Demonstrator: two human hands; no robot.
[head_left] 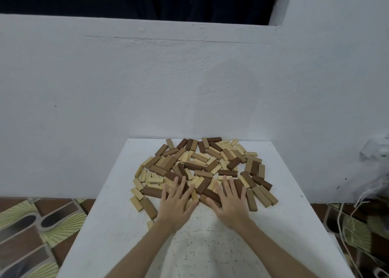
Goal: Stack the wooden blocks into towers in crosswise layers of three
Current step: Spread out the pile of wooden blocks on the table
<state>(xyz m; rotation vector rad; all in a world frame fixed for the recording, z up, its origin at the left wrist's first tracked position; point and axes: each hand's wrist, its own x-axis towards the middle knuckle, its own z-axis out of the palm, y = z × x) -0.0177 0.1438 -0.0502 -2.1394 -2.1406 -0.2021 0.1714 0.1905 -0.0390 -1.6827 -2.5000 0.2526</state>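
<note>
Several wooden blocks (202, 164) in pale, tan and dark brown lie flat in a loose, scattered spread on the far half of a white table (101, 225). No block stands on another in a tower. My left hand (177, 202) lies flat with fingers spread on the blocks at the near left edge of the spread. My right hand (230, 199) lies the same way, fingers straight and fanned, on the blocks at the near middle. Neither hand grips a block. Both forearms reach in from the bottom edge.
A white wall (189, 77) rises right behind the table's far edge. Patterned floor tiles (31, 231) show to the left and right of the table. Loose cords (353, 218) hang at the right. The near half of the tabletop is speckled.
</note>
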